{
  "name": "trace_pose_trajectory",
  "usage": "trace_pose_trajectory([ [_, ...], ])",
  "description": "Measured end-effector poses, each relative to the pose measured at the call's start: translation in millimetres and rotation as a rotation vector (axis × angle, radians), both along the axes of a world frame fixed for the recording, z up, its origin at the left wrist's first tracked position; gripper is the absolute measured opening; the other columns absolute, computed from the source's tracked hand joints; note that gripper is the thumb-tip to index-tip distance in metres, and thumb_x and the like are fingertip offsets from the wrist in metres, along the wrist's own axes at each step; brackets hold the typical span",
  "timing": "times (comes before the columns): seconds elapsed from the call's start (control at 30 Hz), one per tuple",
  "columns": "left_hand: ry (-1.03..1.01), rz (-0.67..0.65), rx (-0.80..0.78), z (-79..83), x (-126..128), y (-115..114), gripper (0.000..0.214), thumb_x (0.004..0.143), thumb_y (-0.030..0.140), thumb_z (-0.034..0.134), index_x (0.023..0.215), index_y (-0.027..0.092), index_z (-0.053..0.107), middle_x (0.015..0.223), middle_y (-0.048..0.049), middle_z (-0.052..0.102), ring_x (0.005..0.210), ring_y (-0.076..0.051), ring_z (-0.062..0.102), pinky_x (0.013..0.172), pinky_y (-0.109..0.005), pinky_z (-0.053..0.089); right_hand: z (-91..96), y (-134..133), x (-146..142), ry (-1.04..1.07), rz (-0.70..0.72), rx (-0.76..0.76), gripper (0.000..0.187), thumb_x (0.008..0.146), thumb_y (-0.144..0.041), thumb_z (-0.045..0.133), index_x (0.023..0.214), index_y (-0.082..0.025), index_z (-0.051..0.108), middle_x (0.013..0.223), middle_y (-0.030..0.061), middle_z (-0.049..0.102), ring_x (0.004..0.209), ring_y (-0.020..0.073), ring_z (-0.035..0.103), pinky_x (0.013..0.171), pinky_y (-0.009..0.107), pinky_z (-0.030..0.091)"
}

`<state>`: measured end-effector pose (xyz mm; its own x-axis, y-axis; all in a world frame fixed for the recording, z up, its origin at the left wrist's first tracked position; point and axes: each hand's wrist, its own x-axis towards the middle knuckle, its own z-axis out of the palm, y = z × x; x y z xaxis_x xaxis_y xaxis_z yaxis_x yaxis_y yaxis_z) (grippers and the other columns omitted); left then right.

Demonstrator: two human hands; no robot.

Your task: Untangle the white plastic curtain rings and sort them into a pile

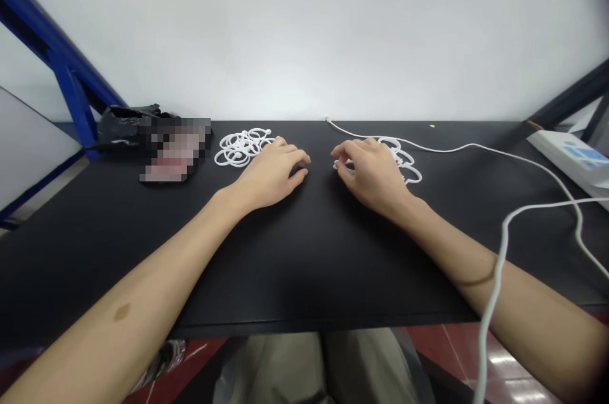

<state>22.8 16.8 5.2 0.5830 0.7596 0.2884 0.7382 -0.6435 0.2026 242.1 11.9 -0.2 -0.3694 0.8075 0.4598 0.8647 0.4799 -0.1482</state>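
My left hand (pixel 278 169) rests palm down on the black table, fingers bent and a gap between thumb and forefinger, with nothing seen in it. Just to its left lies a loose heap of thin white plastic rings (pixel 240 149) with small round knobs, partly behind the hand. My right hand (pixel 373 170) is held over a second heap of white rings (pixel 404 163), hiding much of it. Its thumb and forefinger curve with space between them. A bit of white ring shows through that space, and I see no grip on it.
A black table (pixel 304 264) spans the view before a white wall. At left are a crumpled black bag (pixel 121 128) and a blurred-out flat object (pixel 176 153). A white cable (pixel 447 150) runs right, towards a white box (pixel 571 153); another cable (pixel 497 277) crosses my right forearm.
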Motion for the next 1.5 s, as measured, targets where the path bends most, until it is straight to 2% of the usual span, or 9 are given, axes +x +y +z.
trace_pose_trajectory([
  [0.13,-0.001,-0.002,-0.007,0.3,1.1,-0.4,0.025,0.094,0.027,0.049,0.107,0.018,0.067,0.106,-0.0054,0.072,0.101,-0.026,0.053,0.094,-0.040,0.044,-0.3,-0.6,-0.5,-0.010,0.000,-0.005,0.021,0.090,-0.021,0.050,0.103,-0.019,0.066,0.091,0.0073,0.071,0.089,0.0260,0.055,0.085,0.040,0.040],
  [0.33,0.001,-0.011,-0.006,-0.1,0.4,0.2,0.024,0.094,0.027,0.049,0.106,0.017,0.067,0.106,-0.0058,0.072,0.101,-0.025,0.054,0.095,-0.040,0.044,-2.7,-4.6,0.6,-0.141,-0.126,0.037,0.027,0.089,-0.035,0.058,0.105,-0.015,0.068,0.099,0.0140,0.067,0.098,0.0323,0.054,0.088,0.044,0.041],
  [0.53,0.014,-0.019,-0.003,-1.9,-0.2,1.4,0.025,0.094,0.027,0.049,0.106,0.017,0.068,0.106,-0.0064,0.071,0.101,-0.025,0.054,0.097,-0.041,0.043,-5.0,-5.5,0.2,-0.170,-0.084,0.008,0.022,0.090,-0.028,0.054,0.102,-0.016,0.068,0.093,0.0127,0.067,0.095,0.0306,0.052,0.085,0.043,0.040],
  [0.67,0.014,-0.021,0.003,-2.8,-0.7,1.1,0.026,0.094,0.028,0.047,0.107,0.018,0.067,0.107,-0.0063,0.071,0.102,-0.025,0.055,0.101,-0.043,0.042,-2.3,-4.4,-2.3,-0.081,-0.069,0.066,0.023,0.090,-0.034,0.056,0.100,-0.017,0.066,0.091,0.0121,0.064,0.094,0.0297,0.051,0.085,0.043,0.040],
  [0.8,0.009,-0.024,0.006,-3.0,-1.0,0.4,0.026,0.093,0.029,0.048,0.106,0.018,0.067,0.104,-0.0080,0.070,0.100,-0.026,0.056,0.098,-0.043,0.044,8.7,-9.4,-6.3,0.071,0.143,0.098,0.019,0.090,-0.038,0.054,0.085,-0.020,0.058,0.083,0.0072,0.061,0.078,0.0206,0.051,0.072,0.033,0.041],
  [0.93,-0.013,-0.030,-0.006,-3.5,-1.6,0.9,0.026,0.093,0.029,0.048,0.104,0.017,0.068,0.103,-0.0098,0.069,0.097,-0.027,0.056,0.095,-0.044,0.045,16.6,-20.1,-16.1,0.141,0.362,0.017,0.031,0.084,-0.047,0.054,0.067,-0.023,0.046,0.057,-0.0034,0.047,0.050,0.0103,0.037,0.053,0.027,0.030],
  [1.13,-0.041,-0.041,-0.018,-4.3,-1.2,1.7,0.030,0.090,0.029,0.047,0.105,0.015,0.069,0.103,-0.0119,0.069,0.097,-0.028,0.056,0.093,-0.046,0.046,17.0,-22.6,-31.1,0.032,0.514,0.005,0.039,0.087,-0.030,0.041,0.049,-0.022,0.037,0.043,-0.0052,0.033,0.042,0.0085,0.024,0.050,0.028,0.025],
  [1.27,-0.045,-0.039,-0.013,-5.1,-0.3,1.6,0.030,0.086,0.025,0.046,0.103,0.016,0.069,0.101,-0.0115,0.069,0.097,-0.028,0.055,0.092,-0.045,0.046,19.8,-18.9,-37.6,-0.153,0.551,0.045,0.034,0.084,-0.025,0.042,0.050,-0.022,0.047,0.044,-0.0032,0.042,0.043,0.0101,0.029,0.050,0.030,0.023],
  [1.5,0.006,-0.053,-0.005,-6.3,-0.8,3.0,0.027,0.076,0.016,0.048,0.093,0.016,0.068,0.095,-0.0111,0.066,0.090,-0.028,0.055,0.089,-0.044,0.045,26.6,-18.2,-52.0,-0.367,0.605,0.079,0.037,0.089,-0.028,0.042,0.062,-0.020,0.066,0.058,0.0002,0.062,0.049,0.0117,0.043,0.051,0.030,0.024],
])
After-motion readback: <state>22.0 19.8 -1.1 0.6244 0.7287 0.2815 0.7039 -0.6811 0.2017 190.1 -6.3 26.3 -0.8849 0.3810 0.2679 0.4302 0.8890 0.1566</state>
